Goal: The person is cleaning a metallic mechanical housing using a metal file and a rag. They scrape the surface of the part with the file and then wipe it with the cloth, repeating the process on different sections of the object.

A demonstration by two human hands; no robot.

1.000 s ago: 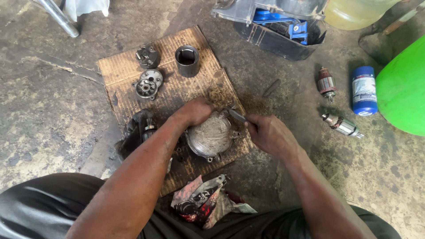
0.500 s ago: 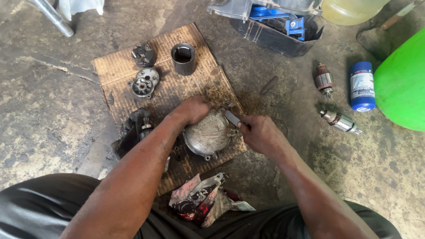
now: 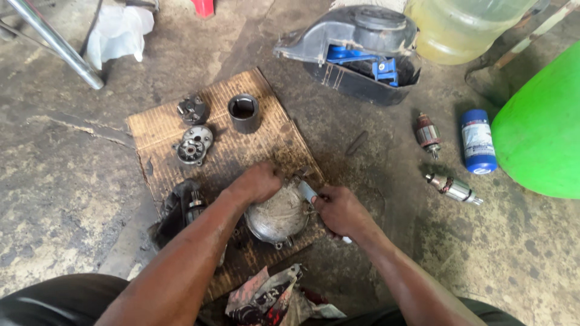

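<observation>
On cardboard (image 3: 163, 130), left hand (image 3: 261, 181) pressing housing (image 3: 275, 214), right hand (image 3: 339, 210) gripping tool (image 3: 307, 191)

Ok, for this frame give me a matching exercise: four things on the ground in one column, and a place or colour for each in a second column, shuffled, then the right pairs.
Things:
1. round metal cover
2. dark metal cylinder
3. blue can
4. patterned rag

Places or states:
A. lying on the bare floor beside the big green object
B. standing open end up at the far end of the cardboard
C. crumpled at the near edge, close to the person's legs
D. gripped by the left hand, with the right hand holding a small tool at its rim

Pairs: 1-D, 2-B, 3-A, 4-C
</observation>
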